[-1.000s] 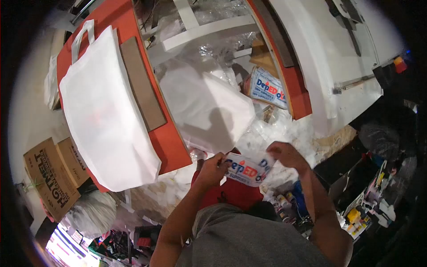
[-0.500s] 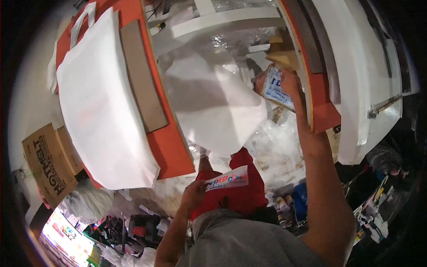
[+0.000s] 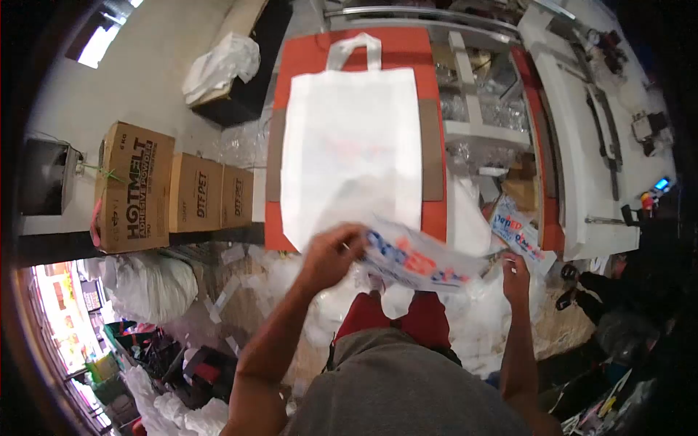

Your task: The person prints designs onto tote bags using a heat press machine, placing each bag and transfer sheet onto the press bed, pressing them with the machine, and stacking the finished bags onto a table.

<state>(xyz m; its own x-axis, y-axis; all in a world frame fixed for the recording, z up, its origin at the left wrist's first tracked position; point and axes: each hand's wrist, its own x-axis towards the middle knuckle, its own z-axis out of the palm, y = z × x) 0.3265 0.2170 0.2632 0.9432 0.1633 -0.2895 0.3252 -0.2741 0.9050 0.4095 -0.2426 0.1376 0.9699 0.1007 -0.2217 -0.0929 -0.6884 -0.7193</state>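
My left hand (image 3: 333, 256) is closed on the left end of a printed transfer sheet (image 3: 418, 256) with blue and red lettering, blurred by motion. This sheet hangs above my legs and covers the lower edge of a white tote bag (image 3: 354, 138). The bag lies flat on a red board (image 3: 275, 225), handles pointing away from me. Just past the sheet's right end is my right hand (image 3: 515, 277), fingers loosely bent and apart; contact with the sheet is unclear. Beyond it, more printed sheets (image 3: 518, 227) with similar lettering rest beside the red board.
Cardboard boxes (image 3: 134, 189) stand at the left, above a large white plastic bundle (image 3: 149, 287). A white machine (image 3: 589, 145) with a red-edged plate occupies the right. Between it and the board is a white frame (image 3: 480, 134). Clear plastic litters the floor.
My right hand has drawn back from the printed sheets at the right. My left hand has raised its sheet toward the tote bag. The view has turned, bringing the bag to the middle.
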